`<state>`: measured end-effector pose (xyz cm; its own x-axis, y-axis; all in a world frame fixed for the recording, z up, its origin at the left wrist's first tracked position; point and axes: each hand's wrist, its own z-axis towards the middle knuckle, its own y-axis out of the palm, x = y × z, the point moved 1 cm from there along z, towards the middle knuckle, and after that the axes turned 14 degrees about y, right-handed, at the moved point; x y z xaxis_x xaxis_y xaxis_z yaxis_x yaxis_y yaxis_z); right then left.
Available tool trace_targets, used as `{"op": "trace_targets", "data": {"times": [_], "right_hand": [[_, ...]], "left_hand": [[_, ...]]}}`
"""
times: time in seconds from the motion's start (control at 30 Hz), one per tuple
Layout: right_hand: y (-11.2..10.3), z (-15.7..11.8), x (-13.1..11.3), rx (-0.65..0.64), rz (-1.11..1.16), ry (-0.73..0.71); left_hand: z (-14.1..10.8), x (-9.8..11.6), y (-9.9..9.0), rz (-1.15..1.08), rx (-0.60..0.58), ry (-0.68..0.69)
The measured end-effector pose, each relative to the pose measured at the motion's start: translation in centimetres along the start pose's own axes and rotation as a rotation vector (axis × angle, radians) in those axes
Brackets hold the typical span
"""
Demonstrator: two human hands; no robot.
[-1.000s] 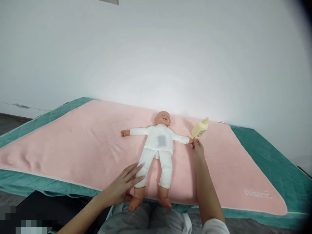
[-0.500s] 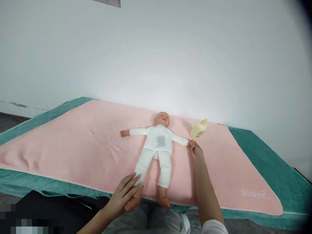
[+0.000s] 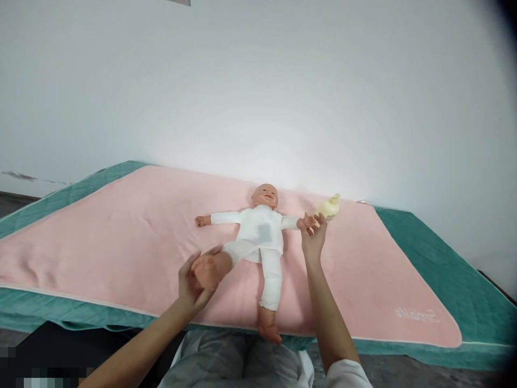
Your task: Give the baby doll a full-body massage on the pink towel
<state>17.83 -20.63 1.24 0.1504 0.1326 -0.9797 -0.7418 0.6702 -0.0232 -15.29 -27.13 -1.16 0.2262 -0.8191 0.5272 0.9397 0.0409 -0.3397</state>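
On mat (image 3: 363,275), 1 doll (image 3: 249,234): L hand (image 3: 189,291) cups 1 foot (image 3: 207,272), R (image 3: 313,240) clasps 1 hand (image 3: 308,220).

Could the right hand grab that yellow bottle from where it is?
Probably yes: the bottle is just past the right hand. But that hand seems to be holding the doll's hand, so it may need to let go first.

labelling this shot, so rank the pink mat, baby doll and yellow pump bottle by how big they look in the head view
1. Pink mat
2. Baby doll
3. Yellow pump bottle, partly hidden by the right hand
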Motion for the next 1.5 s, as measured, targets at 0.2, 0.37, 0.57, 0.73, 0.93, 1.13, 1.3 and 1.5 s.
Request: {"op": "trace_targets", "data": {"times": [0.2,0.37,0.57,0.73,0.93,1.13,1.3,1.5], "right_hand": [[2.6,-3.8,-1.6,-0.279,-0.251,-0.384],[3.7,-6.1,-0.6,-0.408,-0.353,-0.487],[4.2,-6.3,-0.1,-0.458,-0.441,-0.613],[4.3,-6.4,0.0,-0.518,-0.498,-0.602],[4.2,-6.6,0.2,-0.527,-0.508,-0.601],[4.3,-6.8,0.6,-0.488,-0.491,-0.630],[3.5,-6.8,0.5,-0.429,-0.412,-0.596],[1.8,-4.5,-0.2,-0.257,-0.293,-0.436]], "left_hand": [[8.3,-2.8,3.8,0.097,0.177,0.082],[11.4,-4.5,7.9,0.216,0.015,0.191],[11.3,-5.7,8.4,0.089,-0.174,0.103],[11.3,-6.2,8.0,0.035,-0.313,0.022],[11.4,-6.2,8.2,0.018,-0.385,-0.001],[11.3,-6.3,8.2,0.024,-0.349,0.009],[10.4,-5.4,7.9,0.103,-0.169,0.160],[8.5,-3.7,6.1,0.151,-0.018,0.226]]}}
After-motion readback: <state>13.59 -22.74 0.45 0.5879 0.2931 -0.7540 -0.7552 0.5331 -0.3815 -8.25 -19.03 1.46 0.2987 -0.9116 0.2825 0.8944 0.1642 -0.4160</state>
